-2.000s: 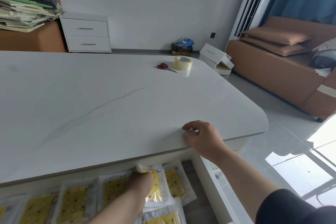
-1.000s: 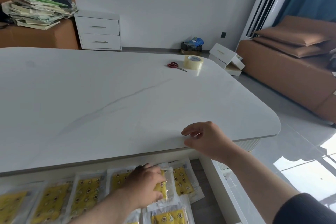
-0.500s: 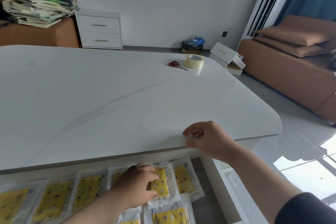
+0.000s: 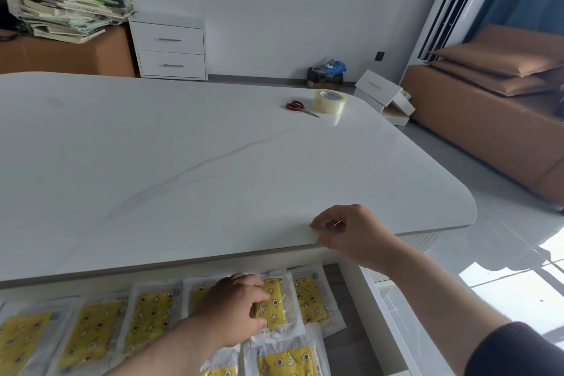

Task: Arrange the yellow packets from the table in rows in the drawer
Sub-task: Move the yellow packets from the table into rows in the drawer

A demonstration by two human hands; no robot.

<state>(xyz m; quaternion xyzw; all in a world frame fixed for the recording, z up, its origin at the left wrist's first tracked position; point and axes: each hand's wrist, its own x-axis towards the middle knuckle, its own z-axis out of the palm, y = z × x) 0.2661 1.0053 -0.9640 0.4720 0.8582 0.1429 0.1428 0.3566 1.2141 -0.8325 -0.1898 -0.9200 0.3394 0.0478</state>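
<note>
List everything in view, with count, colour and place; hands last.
yellow packets: at least eight, yellow in clear wrap, in the drawer
drawer: one, white, open below the table's near edge
table: one, white, centre
scissors: one pair, red handles, far on the table
tape roll: one, clear, beside the scissors
nightstand: one, white, at the far wall
paper stack: one, white and green, far left on a brown seat
sofa: one, brown, right
left hand: one, in the drawer, gripping one of the yellow packets
right hand: one, resting on the table's near edge
</note>
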